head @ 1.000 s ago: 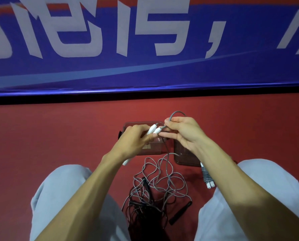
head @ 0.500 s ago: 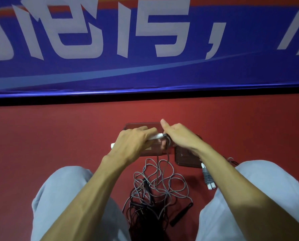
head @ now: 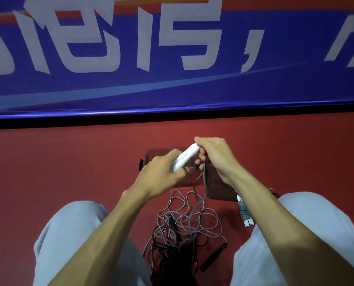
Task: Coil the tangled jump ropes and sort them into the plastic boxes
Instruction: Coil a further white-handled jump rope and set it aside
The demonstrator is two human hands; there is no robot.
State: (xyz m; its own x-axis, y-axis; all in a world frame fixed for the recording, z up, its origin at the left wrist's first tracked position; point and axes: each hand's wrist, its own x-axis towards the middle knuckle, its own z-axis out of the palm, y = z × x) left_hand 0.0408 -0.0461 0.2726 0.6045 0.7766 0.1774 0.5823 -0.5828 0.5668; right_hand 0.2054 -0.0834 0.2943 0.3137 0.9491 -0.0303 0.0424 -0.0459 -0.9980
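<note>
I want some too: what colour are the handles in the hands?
White. The two white plastic jump-rope handles show best in the head view.

banner (head: 172, 89) across upper frame, behind floor (head: 48, 162) | left box (head: 151, 153) and right box (head: 217, 188) side by side at centre | handles (head: 185, 159) over left box, between left hand (head: 161, 172) and right hand (head: 217, 157) | tangle (head: 188, 219) lower centre, below boxes | bundle (head: 244, 213) right of tangle, just below right box

I count two boxes (head: 151, 155) (head: 219, 193) beneath the hands (head: 161, 172) (head: 217, 159); nearer me, three ropes: grey rope (head: 185, 159), black rope (head: 213, 256), coiled rope (head: 244, 211).
</note>
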